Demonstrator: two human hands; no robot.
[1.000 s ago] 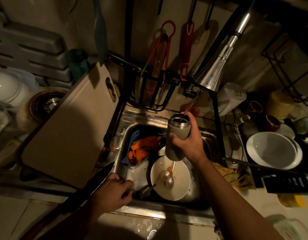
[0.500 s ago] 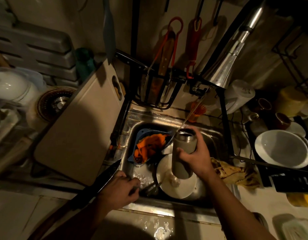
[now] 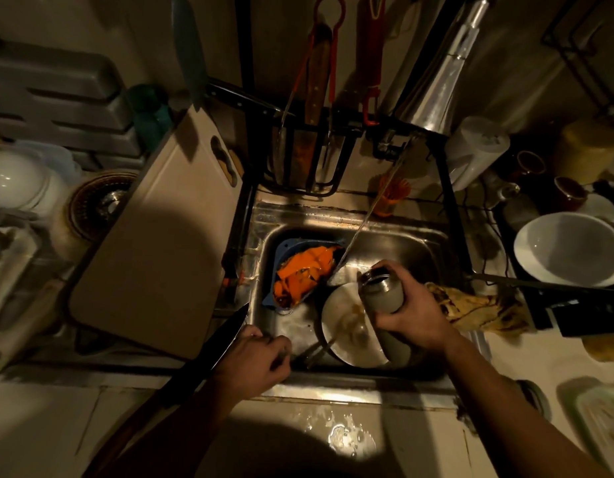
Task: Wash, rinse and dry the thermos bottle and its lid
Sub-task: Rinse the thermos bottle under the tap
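Crowded sink (image 3: 395,232): 1 white plate (image 3: 347,326) under the right grip (image 3: 414,313), 1 blue strainer (image 3: 291,270) of orange peels left of it, 1 black knife (image 3: 209,353) beside the left grip (image 3: 255,362). Right grip wrapped round 1 thermos bottle (image 3: 383,293), tilted, mouth up-left, beside the water stream (image 3: 364,222). Left grip curled at the sink's edge; contents unclear.

A big cutting board (image 3: 160,243) leans left of the sink (image 3: 333,215). A white plate (image 3: 347,326) and orange cloth (image 3: 305,274) lie inside. A black knife (image 3: 209,346) rests nearby.
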